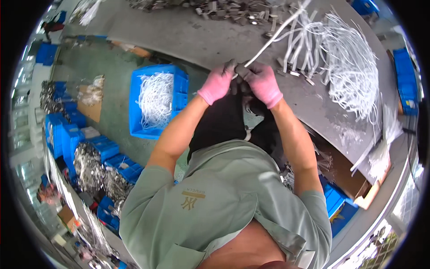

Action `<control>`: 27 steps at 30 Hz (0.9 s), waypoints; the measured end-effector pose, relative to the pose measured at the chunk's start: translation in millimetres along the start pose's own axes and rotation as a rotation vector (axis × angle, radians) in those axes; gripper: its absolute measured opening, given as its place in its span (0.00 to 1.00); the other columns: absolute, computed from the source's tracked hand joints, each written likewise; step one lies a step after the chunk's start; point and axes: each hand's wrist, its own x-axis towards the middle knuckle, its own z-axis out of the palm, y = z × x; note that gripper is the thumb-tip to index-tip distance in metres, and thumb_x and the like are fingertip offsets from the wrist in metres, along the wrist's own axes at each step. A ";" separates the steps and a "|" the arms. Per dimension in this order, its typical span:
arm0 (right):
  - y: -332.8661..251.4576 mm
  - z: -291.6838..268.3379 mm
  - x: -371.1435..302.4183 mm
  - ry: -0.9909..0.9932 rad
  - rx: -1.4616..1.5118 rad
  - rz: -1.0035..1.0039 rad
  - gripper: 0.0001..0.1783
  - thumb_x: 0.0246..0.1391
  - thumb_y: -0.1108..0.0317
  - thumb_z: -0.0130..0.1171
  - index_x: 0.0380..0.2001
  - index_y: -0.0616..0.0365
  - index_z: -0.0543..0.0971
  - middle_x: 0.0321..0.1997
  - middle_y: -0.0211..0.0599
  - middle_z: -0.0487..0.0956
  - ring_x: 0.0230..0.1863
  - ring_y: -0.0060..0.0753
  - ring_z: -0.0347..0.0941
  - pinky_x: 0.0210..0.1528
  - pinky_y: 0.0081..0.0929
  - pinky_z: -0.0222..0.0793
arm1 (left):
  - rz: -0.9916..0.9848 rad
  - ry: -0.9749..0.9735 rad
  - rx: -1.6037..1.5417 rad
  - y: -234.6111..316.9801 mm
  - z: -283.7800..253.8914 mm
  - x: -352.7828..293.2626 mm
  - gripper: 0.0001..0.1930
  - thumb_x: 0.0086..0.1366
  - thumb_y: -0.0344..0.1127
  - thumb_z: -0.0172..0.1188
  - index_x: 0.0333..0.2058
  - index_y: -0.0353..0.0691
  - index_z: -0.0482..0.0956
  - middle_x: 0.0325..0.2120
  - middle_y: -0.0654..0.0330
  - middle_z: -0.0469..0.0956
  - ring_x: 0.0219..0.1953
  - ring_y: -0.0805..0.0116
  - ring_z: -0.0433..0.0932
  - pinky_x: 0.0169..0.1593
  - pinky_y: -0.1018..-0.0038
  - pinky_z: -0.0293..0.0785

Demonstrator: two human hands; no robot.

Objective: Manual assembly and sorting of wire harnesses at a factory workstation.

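Observation:
My left hand (218,82), in a pink glove with dark grey fingertips, is closed near the table's front edge. Close beside it, my right hand (261,80) in a matching glove pinches a long white cord (274,39). The cord slants up and to the right from my fingers, over the grey table (188,38). A short end of it shows between the two hands, at the left fingertips. To the right of my right hand lie small metal pieces (293,71) and a big tangled bundle of white cords (347,62).
A blue bin (135,103) full of white cords (156,99) stands on the green floor, left of my arms. Metal pieces (224,11) are heaped at the table's far side. More blue bins (67,143) and shiny metal bundles (92,166) line the left. A cardboard box (342,172) sits at right.

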 end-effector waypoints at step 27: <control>85.2 -289.9 -56.0 0.707 -0.422 0.352 0.19 0.49 0.53 0.63 0.21 0.59 0.78 0.17 0.37 0.74 0.16 0.33 0.70 0.20 0.28 0.63 | 0.490 0.004 0.646 -43.0 69.8 121.0 0.22 0.57 0.42 0.59 0.48 0.37 0.75 0.44 0.47 0.76 0.49 0.52 0.74 0.54 0.66 0.68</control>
